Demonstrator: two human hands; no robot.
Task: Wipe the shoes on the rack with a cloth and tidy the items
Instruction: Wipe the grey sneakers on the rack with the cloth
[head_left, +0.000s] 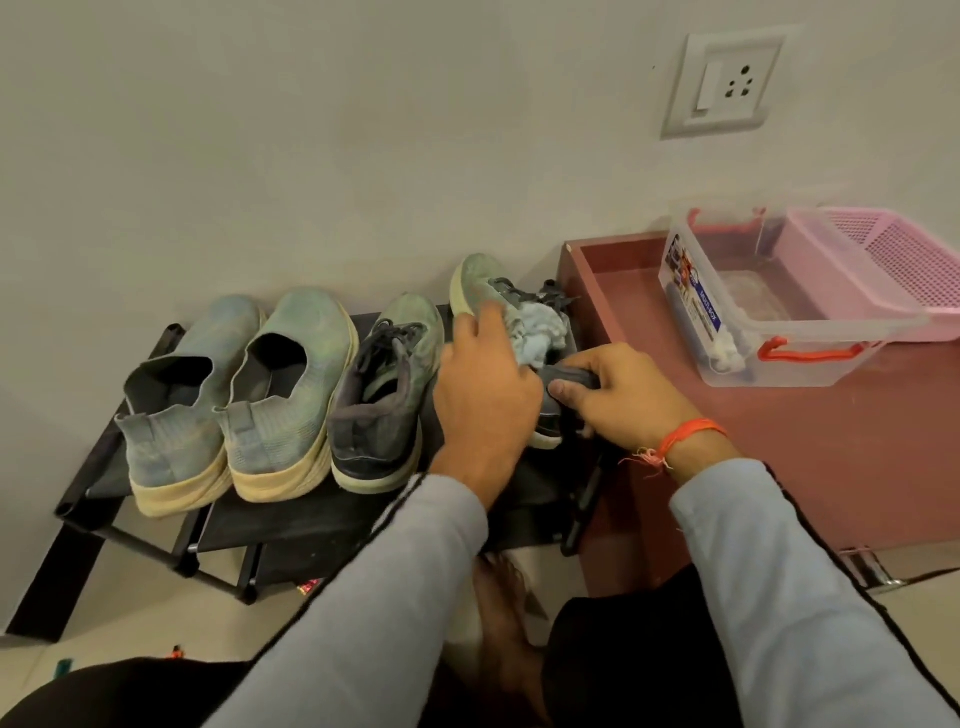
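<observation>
Several dusty green-grey shoes stand in a row on a black rack (311, 525). Two slip-on shoes (234, 395) are at the left, and a laced shoe (387, 395) is beside them. The rightmost laced shoe (480, 280) is tilted with its toe up near the wall. My right hand (618, 397) grips its heel collar. A crumpled pale blue cloth (537, 332) is held by my left hand (485, 384) and pressed on the top of that shoe. Most of that shoe is hidden behind my hands.
A low maroon cabinet (831, 441) stands right of the rack. On it are a clear plastic box (753, 322) with red latches and a pink mesh basket (893, 265). A wall socket (724, 85) is above. My bare foot (506, 629) is on the floor below the rack.
</observation>
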